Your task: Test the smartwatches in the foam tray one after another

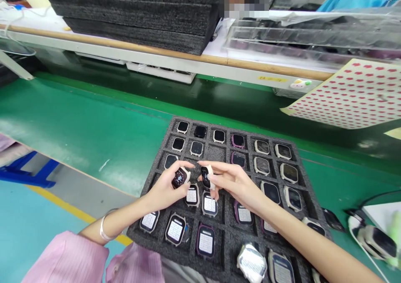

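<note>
Two hands up over the tray [216,152], one watch each, so both pieces sit off the foam, near each other but apart. Left hand [166,188] has its fingers curved over the top and thumb below, closed round the left watch [180,178]; the dark screen faces up and out of the grip, likely so it stays readable. Right hand [234,178] pinches the right watch [206,177] by its pale case, thumb against fingers, tilted up on edge with the screen turned toward the other hand; gripping the sides probably spares the glass. Tray leans toward the person's lap, near edge past the bench [119,116], presumably for easy reach. One watch to a pocket in most of them, I'd say so cases don't knock. Nearer ones mostly show white grids, farther ones dark. Materials: tray is grainy grey-black foam, square pockets; watches are rounded rectangles, glossy glass, cream, silvery or purple rims, e.g. the purple watch [206,240]. Bench top smooth green, a bit shiny. Behind, a foam stack [134,11], rough layered black slabs, on a wood-edged shelf [216,60]. Right of it, clear trays [282,36], contents blurred. Dotted sheet [354,93], thin, red marks, hangs off the edge. Pink sleeve [65,258], ribbed cloth; bracelet [102,228], silvery, on the left wrist.
</note>
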The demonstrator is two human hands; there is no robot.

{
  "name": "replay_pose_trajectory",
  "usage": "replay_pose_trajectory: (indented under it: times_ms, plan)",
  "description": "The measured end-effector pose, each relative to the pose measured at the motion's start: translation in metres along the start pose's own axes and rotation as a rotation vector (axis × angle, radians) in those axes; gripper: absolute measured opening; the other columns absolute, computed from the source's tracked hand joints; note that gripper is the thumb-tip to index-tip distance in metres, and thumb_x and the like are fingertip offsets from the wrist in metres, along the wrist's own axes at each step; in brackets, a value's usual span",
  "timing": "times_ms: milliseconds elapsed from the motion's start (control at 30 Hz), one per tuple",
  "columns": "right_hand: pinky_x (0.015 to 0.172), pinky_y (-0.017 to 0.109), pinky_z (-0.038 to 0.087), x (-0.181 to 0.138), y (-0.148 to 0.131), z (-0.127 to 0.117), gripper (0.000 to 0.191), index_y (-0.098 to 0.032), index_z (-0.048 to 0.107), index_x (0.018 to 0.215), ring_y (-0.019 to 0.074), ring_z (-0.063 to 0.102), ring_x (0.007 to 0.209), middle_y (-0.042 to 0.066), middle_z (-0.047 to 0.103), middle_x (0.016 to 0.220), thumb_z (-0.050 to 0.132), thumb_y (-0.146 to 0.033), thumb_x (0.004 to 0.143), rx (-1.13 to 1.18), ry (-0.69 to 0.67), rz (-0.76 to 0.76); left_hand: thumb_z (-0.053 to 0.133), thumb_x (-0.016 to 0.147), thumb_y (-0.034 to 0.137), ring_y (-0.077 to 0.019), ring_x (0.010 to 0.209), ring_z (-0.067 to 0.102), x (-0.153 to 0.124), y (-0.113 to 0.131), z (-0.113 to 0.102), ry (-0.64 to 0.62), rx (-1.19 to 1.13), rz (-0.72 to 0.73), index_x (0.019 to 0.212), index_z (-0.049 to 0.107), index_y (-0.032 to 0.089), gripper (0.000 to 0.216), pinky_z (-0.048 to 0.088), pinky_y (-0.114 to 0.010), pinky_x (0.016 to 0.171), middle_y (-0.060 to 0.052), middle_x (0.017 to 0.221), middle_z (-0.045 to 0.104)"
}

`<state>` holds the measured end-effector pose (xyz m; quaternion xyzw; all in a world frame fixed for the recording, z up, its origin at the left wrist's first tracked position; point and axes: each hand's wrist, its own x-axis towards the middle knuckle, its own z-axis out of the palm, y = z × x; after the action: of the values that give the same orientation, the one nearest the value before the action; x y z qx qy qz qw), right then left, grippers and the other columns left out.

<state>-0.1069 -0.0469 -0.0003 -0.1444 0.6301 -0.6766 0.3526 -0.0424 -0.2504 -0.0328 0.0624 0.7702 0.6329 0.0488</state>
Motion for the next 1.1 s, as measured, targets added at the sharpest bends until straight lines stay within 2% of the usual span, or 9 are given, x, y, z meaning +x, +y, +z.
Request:
replay_pose_trajectory:
  times_ms: [200,300,433,600,700,967,1100]
  plan:
    - [0.054,0.027,0.052,-0.002,-0.002,0.0,0.047,-0.012,0.057,0.126,0.0128,0.062,0.05,0.001,0.066,0.063,0.066,-0.027,0.082,0.035,-0.016,0.025,0.053,0.083,0.016,-0.0033,0.04,0.04,-0.002,-0.003,0.001,-0.022,-0.073,-0.071,0.119,0.047,0.021,0.037,0.033,-0.016,0.039,0.007,0.064,0.045]
    - [0.054,0.027,0.053,-0.001,-0.002,0.0,0.048,-0.012,0.056,0.127,0.0139,0.064,0.055,0.005,0.069,0.075,0.065,-0.027,0.083,0.098,-0.031,0.043,0.056,0.083,0.02,-0.0048,0.042,0.046,0.0,-0.001,0.002,-0.04,-0.183,-0.119,0.126,0.042,0.021,0.045,0.039,-0.016,0.04,0.006,0.067,0.048]
    - [0.054,0.027,0.053,0.001,-0.002,-0.001,0.045,-0.015,0.053,0.127,0.0163,0.066,0.067,0.01,0.067,0.097,0.062,-0.029,0.085,0.188,-0.065,0.062,0.062,0.078,0.019,-0.0098,0.057,0.056,0.004,-0.001,0.003,-0.039,-0.428,-0.1,0.13,0.039,0.019,0.057,0.052,-0.023,0.054,0.001,0.078,0.055]
    - [0.051,0.025,0.053,0.003,0.001,-0.001,0.041,-0.018,0.054,0.124,0.016,0.066,0.068,0.006,0.066,0.091,0.062,-0.026,0.084,0.185,-0.017,0.066,0.056,0.079,0.018,-0.0201,0.087,0.062,0.007,-0.009,0.001,-0.049,-0.672,-0.111,0.132,0.041,0.021,0.055,0.056,-0.031,0.065,-0.008,0.102,0.059]
    - [0.048,0.025,0.052,0.003,0.002,0.0,0.045,-0.017,0.053,0.126,0.0168,0.067,0.065,0.007,0.068,0.092,0.061,-0.022,0.082,0.137,0.033,0.081,0.052,0.08,0.016,-0.0198,0.089,0.062,0.006,-0.011,0.0,-0.054,-0.702,-0.141,0.132,0.043,0.022,0.053,0.056,-0.033,0.07,-0.007,0.104,0.059]
    - [0.048,0.026,0.052,0.003,0.002,0.0,0.05,-0.016,0.051,0.13,0.017,0.068,0.063,0.011,0.071,0.099,0.061,-0.023,0.081,0.058,0.106,0.036,0.051,0.08,0.015,-0.0219,0.091,0.063,0.004,-0.007,0.002,-0.016,-0.644,-0.149,0.132,0.044,0.021,0.053,0.057,-0.034,0.069,-0.008,0.104,0.059]
    - [0.047,0.025,0.051,0.002,0.002,0.0,0.047,-0.016,0.053,0.127,0.0166,0.068,0.061,0.008,0.072,0.091,0.061,-0.024,0.082,0.011,0.119,0.003,0.051,0.081,0.016,-0.0218,0.091,0.062,0.004,-0.008,0.001,-0.026,-0.643,-0.146,0.133,0.043,0.021,0.053,0.057,-0.035,0.07,-0.008,0.103,0.059]
